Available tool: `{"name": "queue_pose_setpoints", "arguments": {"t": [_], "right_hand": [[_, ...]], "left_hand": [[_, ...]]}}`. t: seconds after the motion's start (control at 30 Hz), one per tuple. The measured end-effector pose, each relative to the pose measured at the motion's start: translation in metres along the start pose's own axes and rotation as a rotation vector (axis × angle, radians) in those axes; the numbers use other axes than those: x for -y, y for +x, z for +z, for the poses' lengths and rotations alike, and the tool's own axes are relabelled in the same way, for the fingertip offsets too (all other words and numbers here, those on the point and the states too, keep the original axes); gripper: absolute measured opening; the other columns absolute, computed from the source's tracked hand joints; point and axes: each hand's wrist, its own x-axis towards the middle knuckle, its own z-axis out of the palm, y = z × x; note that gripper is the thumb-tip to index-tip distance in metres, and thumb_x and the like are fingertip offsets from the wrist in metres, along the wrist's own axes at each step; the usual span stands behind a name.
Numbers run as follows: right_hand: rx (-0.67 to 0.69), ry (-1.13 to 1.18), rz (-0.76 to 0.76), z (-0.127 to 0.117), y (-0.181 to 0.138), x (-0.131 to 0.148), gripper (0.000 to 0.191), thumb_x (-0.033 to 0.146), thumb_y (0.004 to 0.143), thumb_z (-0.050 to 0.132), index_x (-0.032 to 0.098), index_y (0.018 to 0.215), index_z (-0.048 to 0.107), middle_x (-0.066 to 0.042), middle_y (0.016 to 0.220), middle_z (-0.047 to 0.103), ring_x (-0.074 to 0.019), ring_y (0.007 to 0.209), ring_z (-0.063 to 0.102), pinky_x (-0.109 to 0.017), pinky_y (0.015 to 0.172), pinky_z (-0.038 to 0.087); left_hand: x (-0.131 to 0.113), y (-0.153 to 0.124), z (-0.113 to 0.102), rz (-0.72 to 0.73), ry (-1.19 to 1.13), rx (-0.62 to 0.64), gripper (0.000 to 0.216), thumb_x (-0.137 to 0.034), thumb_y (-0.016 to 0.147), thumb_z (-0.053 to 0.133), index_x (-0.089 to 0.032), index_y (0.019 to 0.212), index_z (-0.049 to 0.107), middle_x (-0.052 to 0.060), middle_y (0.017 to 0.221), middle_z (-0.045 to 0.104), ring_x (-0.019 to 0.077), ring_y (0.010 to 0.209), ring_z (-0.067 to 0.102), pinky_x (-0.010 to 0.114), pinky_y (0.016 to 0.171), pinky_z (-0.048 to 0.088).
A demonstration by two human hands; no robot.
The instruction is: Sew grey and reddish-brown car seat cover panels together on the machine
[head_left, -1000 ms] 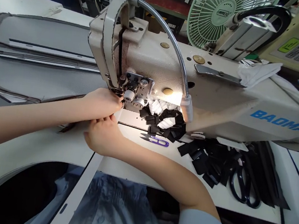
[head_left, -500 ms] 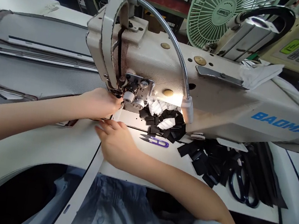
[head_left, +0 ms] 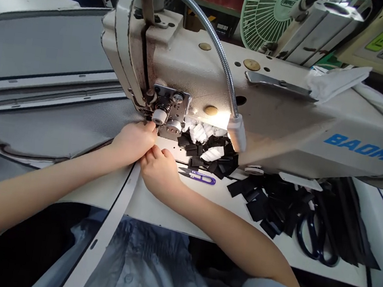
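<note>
My left hand [head_left: 134,142] is closed close under the needle area of the sewing machine [head_left: 200,70], its fingertips partly covered by the machine's head. What it grips there is hidden. My right hand [head_left: 160,172] touches it from the right, fingers curled over the upper end of a long white strip [head_left: 110,224]. A black edge and small slots mark this strip, which runs down across the table edge to my lap. A large grey fabric panel [head_left: 46,130] with dark seams spreads left of the machine, reaching beneath my left wrist.
Purple thread snips [head_left: 203,177] lie right of my right hand. Behind them is a heap of black and white fabric tabs [head_left: 213,153]. Farther right are more black pieces [head_left: 257,205] and dark-handled scissors [head_left: 317,238]. A lamp [head_left: 237,133] hangs low; a green fan [head_left: 273,18] stands behind.
My right hand has moved up and right, against my left hand, with its fingers more curled. The grey panel has shifted and spread nearer on the left. The camera view has shifted slightly.
</note>
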Motion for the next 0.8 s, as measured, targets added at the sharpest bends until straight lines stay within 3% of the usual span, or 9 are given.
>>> {"name": "queue_pose_setpoints", "arguments": {"t": [0.1, 0.27, 0.4, 0.57, 0.8], "right_hand": [[-0.02, -0.009, -0.006, 0.002, 0.0, -0.002, 0.025, 0.01, 0.097, 0.049, 0.006, 0.111, 0.069, -0.015, 0.111, 0.072, -0.0277, 0.114, 0.059, -0.037, 0.077, 0.051], [-0.095, -0.054, -0.047, 0.01, -0.004, 0.001, 0.038, 0.009, 0.101, 0.04, -0.002, 0.132, 0.058, -0.025, 0.139, 0.058, -0.0311, 0.13, 0.054, -0.041, 0.088, 0.051], [-0.081, -0.025, -0.044, 0.011, -0.002, 0.001, 0.036, 0.008, 0.1, 0.042, -0.003, 0.128, 0.062, -0.026, 0.134, 0.061, -0.032, 0.13, 0.054, -0.04, 0.087, 0.051], [-0.041, 0.039, -0.025, 0.01, 0.004, -0.004, 0.029, 0.01, 0.098, 0.045, 0.006, 0.112, 0.071, -0.021, 0.117, 0.071, -0.0309, 0.124, 0.056, -0.039, 0.08, 0.051], [-0.115, 0.093, 0.003, 0.002, -0.008, -0.007, 0.038, 0.009, 0.097, 0.041, 0.004, 0.13, 0.059, -0.021, 0.136, 0.061, -0.0296, 0.126, 0.054, -0.04, 0.088, 0.047]], "left_hand": [[0.002, 0.0, 0.0, -0.015, -0.019, -0.003, 0.03, -0.006, 0.091, 0.039, -0.006, 0.099, 0.067, 0.019, 0.098, 0.063, 0.0299, 0.086, 0.066, 0.034, 0.061, 0.043], [0.01, -0.001, -0.008, 0.035, -0.022, 0.043, 0.029, -0.009, 0.093, 0.04, -0.008, 0.093, 0.069, 0.016, 0.094, 0.064, 0.0271, 0.085, 0.066, 0.032, 0.063, 0.042], [0.004, 0.0, -0.008, -0.024, -0.02, 0.051, 0.026, -0.007, 0.09, 0.043, -0.009, 0.093, 0.069, 0.016, 0.097, 0.064, 0.027, 0.084, 0.067, 0.032, 0.061, 0.04], [-0.008, 0.008, -0.003, -0.134, -0.076, 0.019, 0.029, -0.009, 0.091, 0.041, -0.008, 0.095, 0.069, 0.019, 0.095, 0.065, 0.0299, 0.085, 0.068, 0.034, 0.061, 0.042], [0.004, -0.004, -0.025, -0.053, -0.008, 0.074, 0.03, -0.006, 0.088, 0.043, -0.009, 0.104, 0.069, 0.02, 0.104, 0.067, 0.0299, 0.089, 0.066, 0.033, 0.068, 0.044]]}}
